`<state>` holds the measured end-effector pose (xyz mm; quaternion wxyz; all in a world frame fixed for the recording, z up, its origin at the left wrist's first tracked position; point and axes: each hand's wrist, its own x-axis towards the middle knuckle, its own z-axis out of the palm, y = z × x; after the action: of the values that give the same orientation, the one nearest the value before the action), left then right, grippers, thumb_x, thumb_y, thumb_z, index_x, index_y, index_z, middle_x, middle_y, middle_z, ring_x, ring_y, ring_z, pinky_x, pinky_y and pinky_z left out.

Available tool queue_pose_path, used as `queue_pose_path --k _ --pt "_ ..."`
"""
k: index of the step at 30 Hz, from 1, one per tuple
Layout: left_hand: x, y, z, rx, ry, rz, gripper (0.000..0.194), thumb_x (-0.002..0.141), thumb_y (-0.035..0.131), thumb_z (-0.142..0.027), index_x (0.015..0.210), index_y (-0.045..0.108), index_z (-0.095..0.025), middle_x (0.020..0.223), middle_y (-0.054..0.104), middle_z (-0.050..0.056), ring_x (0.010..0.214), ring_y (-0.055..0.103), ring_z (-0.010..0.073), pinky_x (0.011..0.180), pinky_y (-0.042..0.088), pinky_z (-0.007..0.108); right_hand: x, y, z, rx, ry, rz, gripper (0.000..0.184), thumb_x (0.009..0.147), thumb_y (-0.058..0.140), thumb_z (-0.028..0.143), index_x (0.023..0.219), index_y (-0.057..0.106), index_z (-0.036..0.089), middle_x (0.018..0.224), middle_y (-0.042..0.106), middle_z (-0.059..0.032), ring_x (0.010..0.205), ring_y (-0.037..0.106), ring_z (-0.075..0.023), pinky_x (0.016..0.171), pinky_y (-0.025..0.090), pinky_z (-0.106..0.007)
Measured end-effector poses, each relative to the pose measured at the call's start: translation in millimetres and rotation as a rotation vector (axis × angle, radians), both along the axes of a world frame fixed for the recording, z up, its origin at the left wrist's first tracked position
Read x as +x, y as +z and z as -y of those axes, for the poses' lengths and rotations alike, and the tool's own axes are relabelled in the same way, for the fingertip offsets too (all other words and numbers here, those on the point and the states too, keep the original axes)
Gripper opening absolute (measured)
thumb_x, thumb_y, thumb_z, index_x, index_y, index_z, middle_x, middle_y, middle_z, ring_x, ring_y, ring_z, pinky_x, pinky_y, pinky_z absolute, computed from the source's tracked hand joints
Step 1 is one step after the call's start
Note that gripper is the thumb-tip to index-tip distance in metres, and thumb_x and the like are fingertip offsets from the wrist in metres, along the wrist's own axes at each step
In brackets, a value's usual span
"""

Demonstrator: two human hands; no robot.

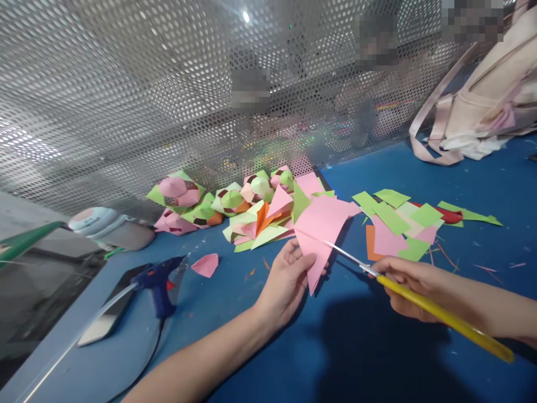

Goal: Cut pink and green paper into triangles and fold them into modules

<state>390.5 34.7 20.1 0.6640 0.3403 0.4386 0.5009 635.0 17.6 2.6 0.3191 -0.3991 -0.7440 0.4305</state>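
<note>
My left hand (289, 274) pinches a sheet of pink paper (321, 224) near its lower pointed end, thumb on top. In my right hand (413, 285) is a pair of scissors (440, 316) with a yellow handle. Their blades reach into the pink paper just above my left thumb. Behind the sheet lies a heap of cut petal pieces (262, 226) in pink, green and orange. To the right of the sheet, green, pink and orange paper scraps (392, 218) lie in a pile, with something red partly under them.
Several folded paper shapes (201, 207) line the perforated metal screen (168, 101). At left are a blue glue gun (157, 285) with a glue stick and cord, a phone-like flat object (104, 316) and a lidded container (113, 226). A pale bag (478, 106) stands back right on the blue table (260, 358).
</note>
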Motion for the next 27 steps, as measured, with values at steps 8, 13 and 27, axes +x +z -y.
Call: queue_pose_path --k 8,13,27 --pt "4.8 3.1 7.8 -0.014 -0.063 0.039 0.035 0.080 0.066 -0.009 0.110 0.050 -0.015 0.080 0.072 0.004 0.061 0.069 0.0119 0.061 0.059 0.021 -13.1 26.0 0.3 -1.053 -0.050 -0.481 0.036 0.090 0.053 0.037 0.060 0.039 0.023 0.054 0.035 0.0050 0.044 0.038 -0.0100 0.034 0.036 -0.019" --pt "4.8 3.0 9.7 -0.010 -0.072 0.054 0.033 0.082 0.064 -0.007 0.110 0.049 -0.015 0.079 0.072 0.004 0.061 0.069 0.0122 0.060 0.058 0.020 -12.2 34.4 -2.0 -1.247 -0.167 -0.474 0.032 0.089 0.056 0.037 0.063 0.047 0.021 0.053 0.031 0.0069 0.040 0.029 -0.0064 0.035 0.021 -0.016" --pt "5.8 3.4 12.5 -0.006 -0.084 0.044 0.035 0.081 0.066 -0.008 0.111 0.050 -0.014 0.079 0.072 0.005 0.061 0.070 0.0129 0.061 0.058 0.021 -12.3 33.8 3.7 -1.272 -0.173 -0.617 0.027 0.072 0.074 0.021 0.062 0.049 0.020 0.058 0.038 0.0071 0.049 0.036 -0.0049 0.040 0.037 -0.010"
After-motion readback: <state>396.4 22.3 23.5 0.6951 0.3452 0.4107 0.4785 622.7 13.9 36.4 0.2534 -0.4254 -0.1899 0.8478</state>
